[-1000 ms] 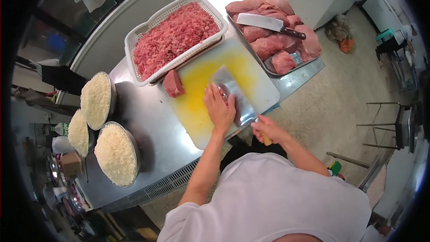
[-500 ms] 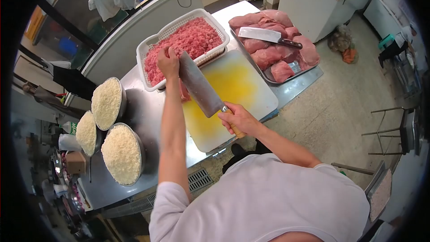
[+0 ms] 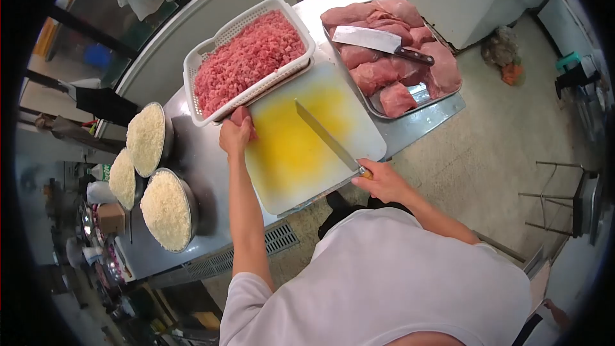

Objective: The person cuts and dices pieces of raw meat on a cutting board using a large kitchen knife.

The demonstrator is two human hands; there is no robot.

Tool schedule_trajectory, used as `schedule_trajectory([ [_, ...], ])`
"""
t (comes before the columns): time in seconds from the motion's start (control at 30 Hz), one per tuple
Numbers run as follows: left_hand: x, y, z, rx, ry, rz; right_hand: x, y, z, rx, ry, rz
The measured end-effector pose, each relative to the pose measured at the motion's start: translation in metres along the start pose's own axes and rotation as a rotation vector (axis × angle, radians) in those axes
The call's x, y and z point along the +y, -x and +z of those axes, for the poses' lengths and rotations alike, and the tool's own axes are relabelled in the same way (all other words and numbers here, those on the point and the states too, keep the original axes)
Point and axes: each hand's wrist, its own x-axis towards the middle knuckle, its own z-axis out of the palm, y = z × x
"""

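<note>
My right hand is closed round the wooden handle of a cleaver, whose blade is turned nearly edge-on over the cutting board. A broad yellow stain covers the board's middle. At the board's left edge, my left hand grips a piece of raw meat, partly hidden by the fingers. Just beyond that hand is a white plastic basket heaped with diced pink meat.
On the right, a metal tray bears large raw meat pieces and a second cleaver. Several bowls heaped with white grains stand on the steel table at left. A stool is at far right.
My left hand has come back from the basket to the meat piece at the board's edge. The cleaver has moved right, its blade turning from broad side to nearly edge-on.
</note>
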Motion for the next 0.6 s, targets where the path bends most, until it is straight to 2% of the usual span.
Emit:
schedule_trajectory([
  [0.1,0.003,-0.005,-0.006,-0.053,-0.036,-0.059,-0.004,-0.007,-0.009,-0.110,-0.118,-0.025],
  [0.17,-0.005,-0.009,-0.002,-0.076,-0.059,-0.040,-0.008,-0.010,-0.023,-0.175,-0.119,0.064],
  [0.23,-0.028,0.003,0.012,-0.505,0.831,-0.250,-0.008,-0.016,-0.037,-0.179,-0.113,0.127],
  [0.27,-0.018,0.016,0.014,-0.518,0.823,-0.249,-0.009,-0.021,-0.043,-0.188,-0.097,0.183],
  [0.33,0.013,0.060,0.008,-0.399,1.087,-0.389,-0.010,-0.028,-0.047,-0.203,-0.074,0.203],
  [0.37,0.026,0.079,0.005,-0.393,1.084,-0.412,-0.009,-0.032,-0.049,-0.226,-0.039,0.205],
  [0.4,0.038,0.100,0.002,-0.455,1.227,-0.425,-0.003,-0.035,-0.049,-0.253,-0.030,0.215],
  [0.43,0.047,0.118,0.003,-0.504,1.375,-0.434,0.005,-0.042,-0.047,-0.220,0.047,0.067],
  [0.47,0.053,0.135,0.010,-0.476,1.382,-0.458,0.009,-0.049,-0.046,-0.187,0.121,-0.087],
  [0.57,0.064,0.170,0.034,0.122,0.375,-0.005,-0.009,-0.059,-0.049,-0.182,0.263,-0.204],
  [0.6,0.066,0.169,0.035,0.118,0.374,-0.013,-0.015,-0.060,-0.049,-0.189,0.265,-0.198],
])
